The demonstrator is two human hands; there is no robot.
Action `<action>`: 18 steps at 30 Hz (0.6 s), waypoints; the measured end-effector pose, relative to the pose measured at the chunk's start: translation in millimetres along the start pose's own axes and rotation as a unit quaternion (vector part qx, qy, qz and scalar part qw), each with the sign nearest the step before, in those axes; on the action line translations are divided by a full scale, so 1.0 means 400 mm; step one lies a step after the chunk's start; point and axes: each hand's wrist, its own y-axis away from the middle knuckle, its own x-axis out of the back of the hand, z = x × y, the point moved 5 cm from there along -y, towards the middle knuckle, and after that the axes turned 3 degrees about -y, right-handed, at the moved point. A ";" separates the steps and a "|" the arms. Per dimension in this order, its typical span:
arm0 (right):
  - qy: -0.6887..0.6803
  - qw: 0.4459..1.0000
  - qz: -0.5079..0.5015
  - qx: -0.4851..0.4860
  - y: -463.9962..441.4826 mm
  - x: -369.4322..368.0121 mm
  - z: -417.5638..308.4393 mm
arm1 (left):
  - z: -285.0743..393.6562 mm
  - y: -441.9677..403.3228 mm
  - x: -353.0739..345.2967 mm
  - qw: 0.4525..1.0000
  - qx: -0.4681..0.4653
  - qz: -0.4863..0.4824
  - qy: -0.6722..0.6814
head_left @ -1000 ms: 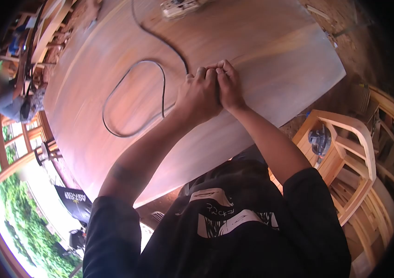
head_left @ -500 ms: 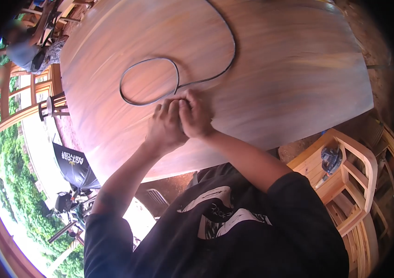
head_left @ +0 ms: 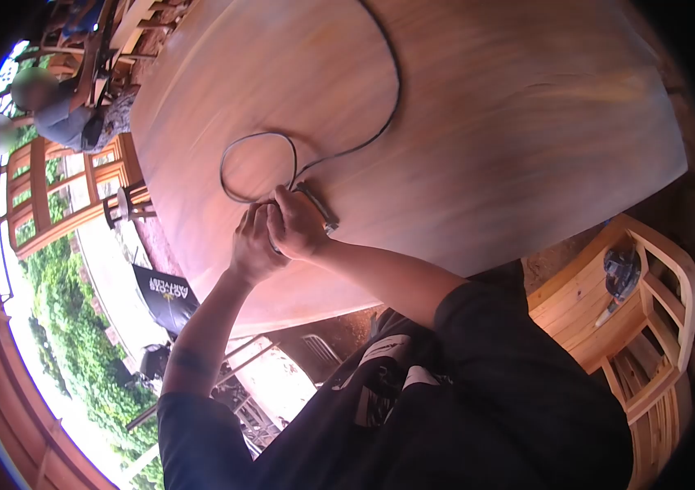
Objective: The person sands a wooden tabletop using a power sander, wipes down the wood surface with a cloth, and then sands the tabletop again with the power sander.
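Observation:
Both my hands are closed together over a corded sander [head_left: 315,206] that lies flat on a large wooden tabletop [head_left: 511,147]. Only a dark edge of its base shows, to the right of my fingers; the body is hidden under them. My left hand [head_left: 254,249] wraps its left side. My right hand [head_left: 297,226] presses on top and overlaps the left. From the far side of the sander a thin dark cord [head_left: 397,98] runs out, makes one loop on the wood and leaves over the top of the view.
At the right stands a wooden chair [head_left: 658,237] with a dark power tool [head_left: 621,273] on its seat. A dark umbrella [head_left: 164,298] and a stool [head_left: 125,208] are beyond the tabletop's left edge. Wooden frames [head_left: 62,196] and a person [head_left: 70,118] are at upper left.
My hands have moved left and toward me over the wood with the sander, whose dark base edge now shows. The cord loop is narrower. The whole view has shifted slightly.

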 end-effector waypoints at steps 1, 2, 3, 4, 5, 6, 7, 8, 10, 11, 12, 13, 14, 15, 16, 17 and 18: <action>0.020 1.000 -0.001 -0.001 -0.014 0.032 0.000 | 0.017 -0.032 -0.005 1.000 -0.014 0.008 0.000; 0.029 0.999 0.013 0.009 -0.031 0.070 -0.005 | 0.037 -0.069 -0.009 1.000 -0.024 0.014 0.009; 0.037 0.999 0.027 0.019 -0.050 0.111 -0.009 | 0.059 -0.110 -0.011 0.999 -0.035 0.019 0.018; 0.046 0.998 0.044 0.027 -0.067 0.153 -0.015 | 0.084 -0.149 -0.014 0.998 -0.048 0.022 0.028; 0.052 0.997 0.053 0.031 -0.084 0.190 -0.014 | 0.106 -0.187 -0.019 0.998 -0.055 0.018 0.030; 0.059 0.995 0.068 0.036 -0.103 0.232 -0.013 | 0.130 -0.229 -0.025 0.997 -0.067 0.013 0.032; 0.065 0.994 0.083 0.039 -0.120 0.278 -0.011 | 0.158 -0.275 -0.033 0.996 -0.080 0.007 0.034; 0.067 0.995 0.074 0.023 -0.140 0.327 -0.018 | 0.188 -0.323 -0.036 0.995 -0.085 0.008 0.046; 0.064 0.996 0.055 -0.010 -0.178 0.433 -0.055 | 0.251 -0.414 -0.043 0.994 -0.092 0.007 0.064; 0.058 0.996 0.067 -0.014 -0.192 0.482 -0.065 | 0.280 -0.454 -0.052 0.992 -0.111 -0.003 0.058; 0.051 0.995 0.079 -0.015 -0.210 0.530 -0.074 | 0.309 -0.497 -0.058 0.990 -0.130 -0.011 0.049; 0.045 0.995 0.089 -0.015 -0.231 0.580 -0.085 | 0.339 -0.545 -0.064 0.988 -0.147 -0.017 0.041; 0.048 0.993 0.106 -0.018 -0.250 0.631 -0.100 | 0.373 -0.592 -0.064 0.986 -0.155 -0.012 0.051; 0.051 0.992 0.117 -0.020 -0.268 0.682 -0.117 | 0.411 -0.637 -0.064 0.985 -0.159 -0.004 0.061; 0.053 0.990 0.129 -0.023 -0.284 0.729 -0.128 | 0.444 -0.680 -0.066 0.984 -0.161 0.002 0.071; 0.055 0.988 0.142 -0.012 -0.298 0.775 -0.135 | 0.473 -0.719 -0.074 0.984 -0.165 -0.003 0.070; 0.059 0.986 0.156 0.000 -0.317 0.826 -0.141 | 0.504 -0.762 -0.083 0.983 -0.169 -0.007 0.069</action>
